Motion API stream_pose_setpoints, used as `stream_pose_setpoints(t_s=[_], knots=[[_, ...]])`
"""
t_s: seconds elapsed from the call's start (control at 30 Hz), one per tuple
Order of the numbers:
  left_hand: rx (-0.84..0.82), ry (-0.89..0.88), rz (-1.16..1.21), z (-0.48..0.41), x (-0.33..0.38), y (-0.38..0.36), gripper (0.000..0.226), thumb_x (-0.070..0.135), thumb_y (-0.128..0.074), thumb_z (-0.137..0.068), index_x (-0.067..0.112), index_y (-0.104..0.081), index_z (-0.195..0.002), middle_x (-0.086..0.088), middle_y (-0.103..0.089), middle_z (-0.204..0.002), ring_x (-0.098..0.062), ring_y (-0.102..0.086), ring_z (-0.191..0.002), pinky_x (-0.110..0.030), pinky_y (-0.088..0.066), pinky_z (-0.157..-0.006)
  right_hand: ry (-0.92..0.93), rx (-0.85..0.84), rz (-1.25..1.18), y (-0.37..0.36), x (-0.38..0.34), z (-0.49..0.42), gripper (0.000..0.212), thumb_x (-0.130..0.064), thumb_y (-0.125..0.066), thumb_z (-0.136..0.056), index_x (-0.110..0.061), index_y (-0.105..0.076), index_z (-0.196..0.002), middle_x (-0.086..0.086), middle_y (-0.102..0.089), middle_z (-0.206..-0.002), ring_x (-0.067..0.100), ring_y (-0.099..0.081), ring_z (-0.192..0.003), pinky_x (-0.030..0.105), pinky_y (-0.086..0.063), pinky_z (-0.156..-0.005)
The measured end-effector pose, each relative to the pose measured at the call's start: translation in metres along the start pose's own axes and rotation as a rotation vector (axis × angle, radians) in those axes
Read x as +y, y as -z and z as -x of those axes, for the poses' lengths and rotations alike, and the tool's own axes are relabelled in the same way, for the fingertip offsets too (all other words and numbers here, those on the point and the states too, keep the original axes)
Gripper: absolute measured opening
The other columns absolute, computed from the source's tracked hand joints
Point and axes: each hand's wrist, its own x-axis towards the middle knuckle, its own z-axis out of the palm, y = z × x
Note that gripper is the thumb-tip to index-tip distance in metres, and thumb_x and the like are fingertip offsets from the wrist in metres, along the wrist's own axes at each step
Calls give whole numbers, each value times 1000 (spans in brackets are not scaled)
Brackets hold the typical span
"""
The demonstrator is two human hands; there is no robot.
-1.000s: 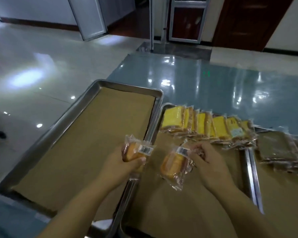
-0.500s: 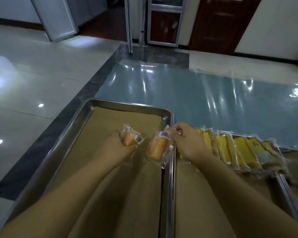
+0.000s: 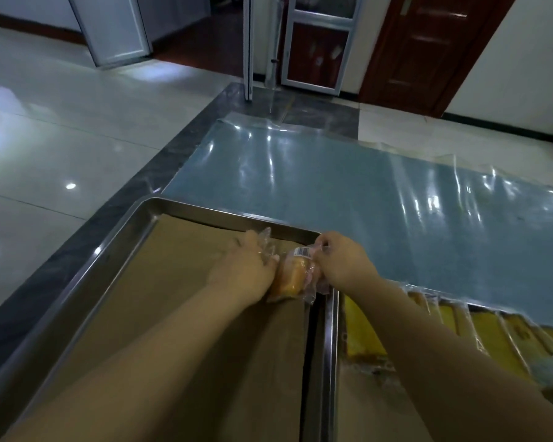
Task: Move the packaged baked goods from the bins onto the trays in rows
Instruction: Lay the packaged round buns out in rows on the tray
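Wrapped bun [image 3: 292, 277] is pinched by right hand [image 3: 342, 263], second packet [image 3: 266, 247] gripped by left hand [image 3: 246, 269]; yellow cakes [image 3: 364, 333] noted alongside.

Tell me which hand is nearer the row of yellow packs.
Right. The right hand is at the right rim of the left tray, beside the yellow packs; the left hand is farther left, over its paper.

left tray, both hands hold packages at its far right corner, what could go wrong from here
1. The wrapped bun pinched by the right hand lies close to the left tray rim. Its wrapper tail could ride up on the rim or slip into the gap beside the right tray.
2. The left hand covers its package close beside that bun, so the two may overlap and start the row crooked.
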Motion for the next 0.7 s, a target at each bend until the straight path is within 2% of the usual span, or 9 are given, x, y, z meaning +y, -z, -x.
stream_pose_setpoints(t_s=[0.1, 0.17, 0.23, 0.37, 0.47, 0.57, 0.7], knots=[[-87, -48, 30, 5, -3, -7, 51, 50, -46, -88, 38, -28, -135, -6, -44, -132, -27, -47, -116, -41, -46, -91, 19, 116, 68, -7, 5, 9, 36, -35, -51, -93, -23, -45, -126, 9, -39, -128, 21, -53, -88, 32, -45, -74], [-156, -77, 129, 11, -7, -6, 56, 48, -46, -86, 53, -19, -135, -4, -37, -138, -28, -41, -122, -48, -41, -99, 41, 163, 56, -11, 7, 18, 47, -40, -51, -92, -27, -35, -135, 9, -23, -142, 28, -48, -112, 39, -46, -87], [-229, -100, 236, 17, -10, 0, 66, 42, -51, -83, 60, -14, -134, 0, -32, -139, -26, -41, -121, -49, -40, -100, 65, 194, 44, -15, 9, 28, 55, -44, -52, -91, -29, -29, -139, 5, -11, -148, 30, -33, -129, 41, -40, -98], [-332, -177, 325, 30, -20, 13, 89, 32, -64, -65, 54, -14, -135, 5, -27, -134, -21, -45, -115, -45, -44, -98, 259, 235, 93, -17, 15, 51, 61, -44, -62, -84, -27, -34, -135, -1, -14, -145, 23, -20, -132, 37, -34, -101], [-385, -257, 272, 36, -33, 16, 86, 30, -73, -65, 40, -22, -133, 8, -21, -134, -17, -44, -116, -33, -47, -96, 435, 66, 220, -17, 23, 64, 68, -53, -64, -77, -31, -35, -134, -2, -18, -145, 21, -14, -134, 37, -27, -106], [-314, -337, 147, 34, -43, 8, 68, 14, -69, -78, 38, -36, -132, 14, -13, -139, -10, -37, -121, -20, -40, -97, 466, 30, 440, -21, 29, 63, 70, -54, -61, -79, -31, -31, -138, 2, -16, -151, 26, -9, -136, 42, -23, -110], [-124, -369, 55, 22, -42, -1, 57, 24, -64, -85, 37, -40, -135, 7, -18, -144, -9, -32, -126, -29, -35, -106, 380, 73, 480, -24, 22, 48, 62, -48, -56, -86, -32, -30, -140, 2, -20, -150, 29, -13, -133, 43, -28, -108]])
